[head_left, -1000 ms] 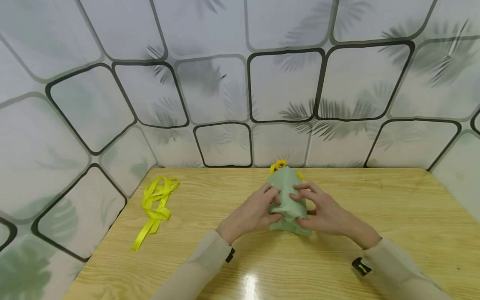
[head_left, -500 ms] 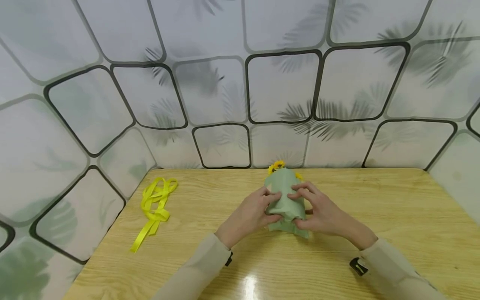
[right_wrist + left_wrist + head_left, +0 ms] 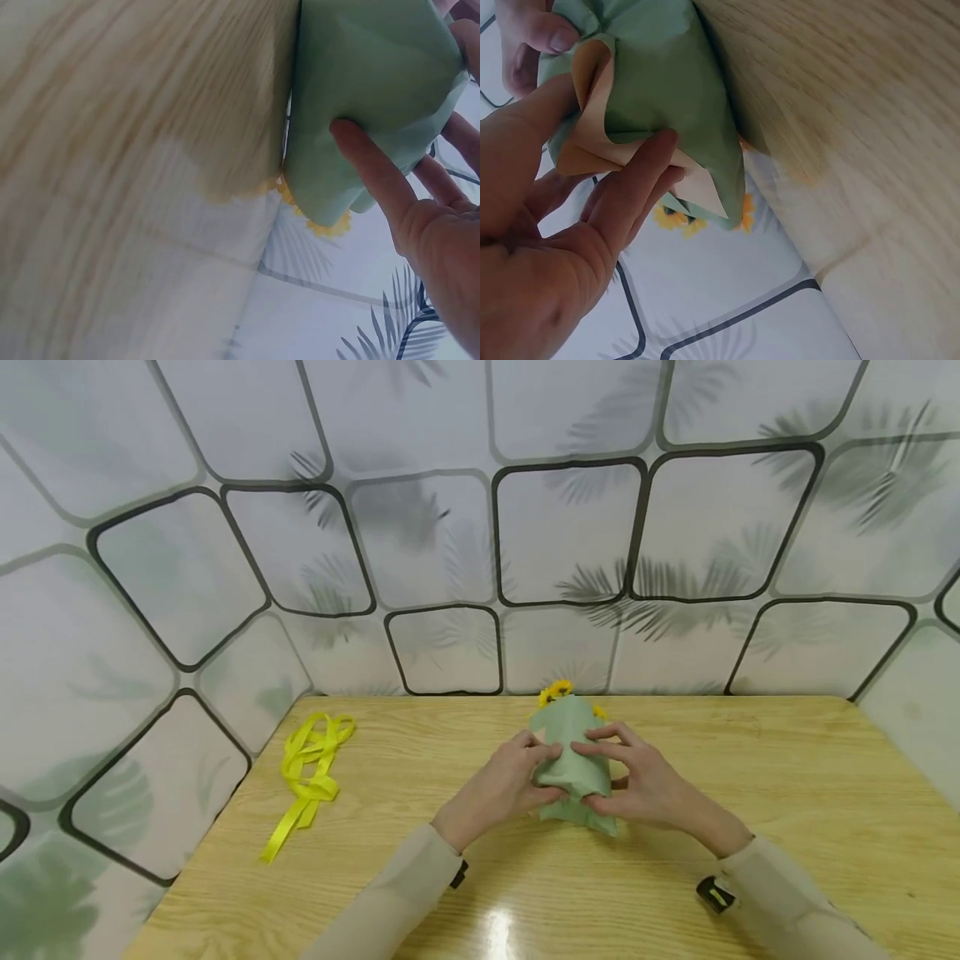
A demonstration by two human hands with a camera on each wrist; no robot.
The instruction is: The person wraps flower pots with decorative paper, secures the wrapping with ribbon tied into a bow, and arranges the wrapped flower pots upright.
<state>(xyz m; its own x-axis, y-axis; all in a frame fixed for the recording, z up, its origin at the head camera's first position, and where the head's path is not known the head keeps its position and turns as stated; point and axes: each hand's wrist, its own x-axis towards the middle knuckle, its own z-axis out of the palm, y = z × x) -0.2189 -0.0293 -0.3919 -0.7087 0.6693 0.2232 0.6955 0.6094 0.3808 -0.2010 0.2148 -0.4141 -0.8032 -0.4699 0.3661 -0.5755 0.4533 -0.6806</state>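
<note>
A bouquet of yellow sunflowers [image 3: 556,692] is wrapped in green wrapping paper [image 3: 573,718] near the table's back edge. On its left side my left hand [image 3: 497,787] holds the paper between thumb and fingers. In the left wrist view, a folded edge showing the paper's beige inner side [image 3: 694,180] lies by those fingers. My right hand [image 3: 647,783] grips the wrap from the right, thumb low at the gathered part and fingers spread over the upper part. The right wrist view has one fingertip pressed to the green surface [image 3: 375,82]. The stems are hidden inside.
A loose yellow ribbon [image 3: 324,789] lies in loops on the left of the wooden table [image 3: 420,735]. Close behind the bouquet, a patterned fabric wall [image 3: 558,643] rises from the table's back edge, with another side of it at the left.
Both hands stay on the wrapped bouquet. My right fingers and thumb have shifted slightly left over the paper, closer to my left hand. The ribbon lies as before.
</note>
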